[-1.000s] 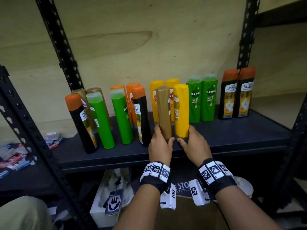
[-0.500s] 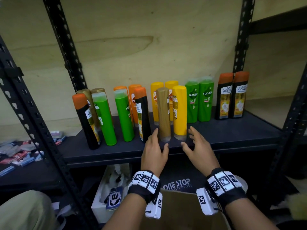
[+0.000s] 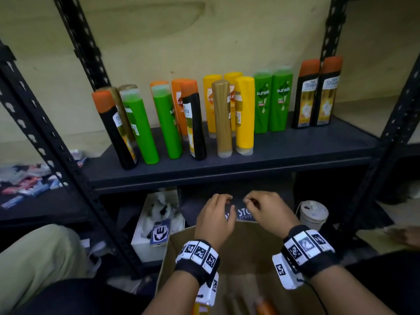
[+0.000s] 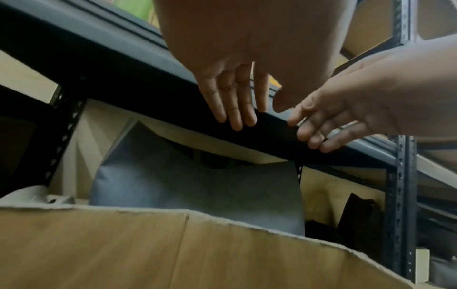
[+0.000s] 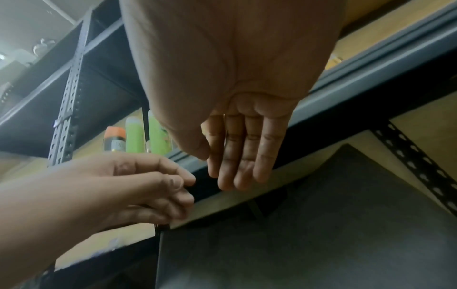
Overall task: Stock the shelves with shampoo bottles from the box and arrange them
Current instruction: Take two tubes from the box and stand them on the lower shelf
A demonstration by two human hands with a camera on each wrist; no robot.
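Several shampoo bottles stand on the dark shelf (image 3: 295,151): green, orange, yellow and black ones. A gold bottle (image 3: 222,119) and a yellow bottle (image 3: 244,114) stand side by side at the front middle. Both hands hang below the shelf edge, over the open cardboard box (image 3: 245,258). My left hand (image 3: 221,201) and right hand (image 3: 252,201) are empty, their fingers relaxed and slightly bent. The wrist views show the same: the left hand (image 4: 235,101) and the right hand (image 5: 242,156) hold nothing. An orange bottle (image 3: 263,305) shows dimly inside the box.
A dark bag (image 3: 241,213) with white lettering sits behind the box under the shelf. A white box (image 3: 145,237) stands to its left and a white cup (image 3: 313,212) to its right. Black uprights (image 3: 75,169) frame the shelf. Small packets (image 3: 27,183) lie on the left shelf.
Both hands let go of the gold and yellow bottles and drew back down from the shelf to above the box. The two bottles stay standing.
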